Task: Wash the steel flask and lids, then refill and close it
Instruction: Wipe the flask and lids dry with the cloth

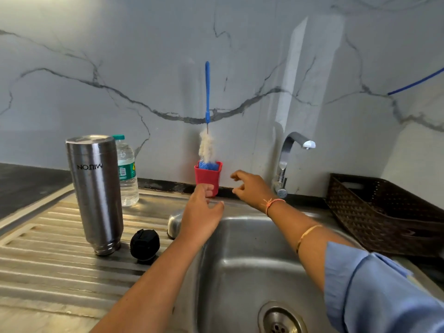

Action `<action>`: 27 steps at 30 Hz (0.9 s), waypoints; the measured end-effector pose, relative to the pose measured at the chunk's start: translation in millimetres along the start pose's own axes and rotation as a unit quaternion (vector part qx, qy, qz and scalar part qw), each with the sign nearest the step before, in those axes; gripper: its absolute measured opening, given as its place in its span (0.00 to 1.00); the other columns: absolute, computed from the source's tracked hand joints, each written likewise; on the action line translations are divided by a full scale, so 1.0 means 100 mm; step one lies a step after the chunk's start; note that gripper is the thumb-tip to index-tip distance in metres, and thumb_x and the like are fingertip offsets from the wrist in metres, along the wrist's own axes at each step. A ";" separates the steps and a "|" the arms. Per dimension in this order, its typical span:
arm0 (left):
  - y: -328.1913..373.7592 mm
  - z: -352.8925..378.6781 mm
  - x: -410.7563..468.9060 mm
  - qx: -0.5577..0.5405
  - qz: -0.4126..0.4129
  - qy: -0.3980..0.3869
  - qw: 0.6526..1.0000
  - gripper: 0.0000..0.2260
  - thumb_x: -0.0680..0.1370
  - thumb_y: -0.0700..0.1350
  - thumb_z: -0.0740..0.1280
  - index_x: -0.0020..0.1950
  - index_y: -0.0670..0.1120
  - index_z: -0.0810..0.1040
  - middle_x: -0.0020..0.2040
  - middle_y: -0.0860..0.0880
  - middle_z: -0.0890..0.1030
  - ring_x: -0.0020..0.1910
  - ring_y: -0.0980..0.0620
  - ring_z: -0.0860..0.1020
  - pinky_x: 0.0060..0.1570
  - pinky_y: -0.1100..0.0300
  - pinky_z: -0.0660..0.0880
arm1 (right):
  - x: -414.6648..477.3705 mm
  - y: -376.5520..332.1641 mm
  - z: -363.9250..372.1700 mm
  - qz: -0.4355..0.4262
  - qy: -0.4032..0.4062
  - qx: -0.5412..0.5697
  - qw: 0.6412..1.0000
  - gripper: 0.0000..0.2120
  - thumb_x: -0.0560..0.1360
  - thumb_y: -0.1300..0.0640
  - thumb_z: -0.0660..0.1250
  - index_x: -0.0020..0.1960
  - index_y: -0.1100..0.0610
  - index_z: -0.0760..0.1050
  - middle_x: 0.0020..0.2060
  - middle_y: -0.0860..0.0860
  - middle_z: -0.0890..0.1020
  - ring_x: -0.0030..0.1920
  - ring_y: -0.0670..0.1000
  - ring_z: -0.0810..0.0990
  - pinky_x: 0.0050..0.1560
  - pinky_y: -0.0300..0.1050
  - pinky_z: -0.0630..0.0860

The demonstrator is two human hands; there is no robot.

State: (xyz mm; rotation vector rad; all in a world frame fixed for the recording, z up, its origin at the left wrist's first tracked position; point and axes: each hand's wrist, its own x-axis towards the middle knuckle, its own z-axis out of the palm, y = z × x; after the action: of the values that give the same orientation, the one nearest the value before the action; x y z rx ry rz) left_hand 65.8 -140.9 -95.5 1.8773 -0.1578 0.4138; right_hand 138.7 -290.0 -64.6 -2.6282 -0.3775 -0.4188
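Observation:
The steel flask [96, 193] stands upside down on the ribbed drainboard [48, 260] at the left. Beside its mouth lies a black inner lid [144, 245]. A steel cap [175, 223] lies just right of that, partly hidden behind my left hand [200, 212]. That hand is open, its fingers just in front of the red holder [208, 177] by the wall. A blue-handled bottle brush [207, 131] and a blue sponge stand in the holder. My right hand [252, 188] hovers open to the holder's right, holding nothing.
A plastic water bottle [126, 171] stands behind the flask. The tap [288, 159] rises at the back right of the sink basin [252, 260], with the drain at bottom centre. A dark woven basket [384, 212] sits at the right.

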 end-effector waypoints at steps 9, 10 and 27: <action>0.21 0.08 -0.40 0.108 0.051 -0.052 0.992 0.17 0.76 0.45 0.68 0.63 0.51 0.71 0.62 0.52 0.73 0.60 0.55 0.71 0.57 0.63 0.65 | -0.61 0.44 -0.73 0.038 -0.003 -0.035 0.999 0.14 0.73 0.57 0.69 0.59 0.58 0.77 0.54 0.55 0.81 0.53 0.54 0.79 0.56 0.46 0.74; 0.22 0.04 -0.42 0.116 0.055 -0.046 0.991 0.16 0.76 0.46 0.68 0.62 0.52 0.71 0.61 0.53 0.73 0.59 0.56 0.71 0.55 0.63 0.64 | -0.64 0.49 -0.81 0.046 0.011 -0.034 0.998 0.14 0.73 0.58 0.69 0.58 0.58 0.77 0.52 0.55 0.81 0.53 0.55 0.79 0.56 0.47 0.75; 0.80 1.50 -0.62 0.194 0.156 -0.244 0.937 0.17 0.78 0.49 0.66 0.66 0.51 0.69 0.65 0.51 0.71 0.60 0.52 0.73 0.58 0.61 0.69 | -1.18 1.84 -1.72 0.288 0.072 -0.065 0.953 0.10 0.74 0.61 0.67 0.55 0.61 0.78 0.55 0.59 0.80 0.56 0.58 0.77 0.53 0.43 0.72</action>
State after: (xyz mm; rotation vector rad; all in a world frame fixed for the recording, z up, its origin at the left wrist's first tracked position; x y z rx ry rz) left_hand 14.1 -314.5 -90.5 2.3285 -0.7634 0.1880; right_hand 51.7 -552.5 -30.8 -2.6486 0.4742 -0.4382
